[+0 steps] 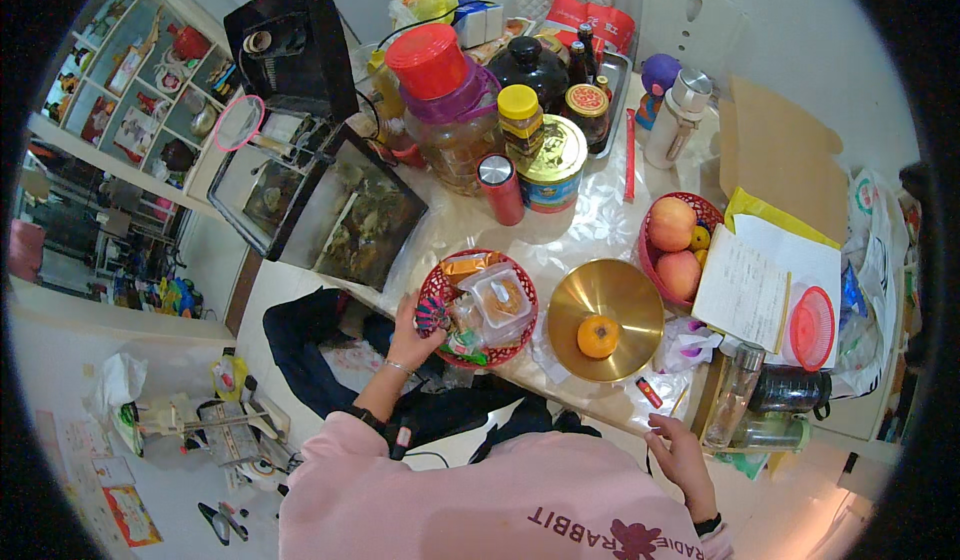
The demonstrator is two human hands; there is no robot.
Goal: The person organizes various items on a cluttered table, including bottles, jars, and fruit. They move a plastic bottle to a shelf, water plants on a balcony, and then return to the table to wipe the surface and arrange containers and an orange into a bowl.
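At the left rim of a red plastic basket [530, 340], my left hand [409, 341] has its thumb and fingers around a small striped, multicoloured packet [431, 315]. The basket also holds a clear plastic tub [501, 297] with brown food in it, an orange-gold wrapped snack [469, 266] and a green packet [466, 346]. My right hand [681, 459] is by the table's front edge, its fingers apart, with nothing seen in it. Just beyond its fingertips lie a thin yellow stick [679, 399] and a red lighter [648, 393]. A golden metal bowl [570, 312] with a persimmon [598, 336] stands between both hands.
A glass tank [367, 211] stands left. Behind are a red-lidded jar [450, 136], red flask [501, 192], blue-gold tin [553, 174] and white thermos [675, 129]. Rightward are a fruit basket [651, 267], handwritten notebook [741, 282], red plastic strainer [812, 327] and glass bottle [733, 402].
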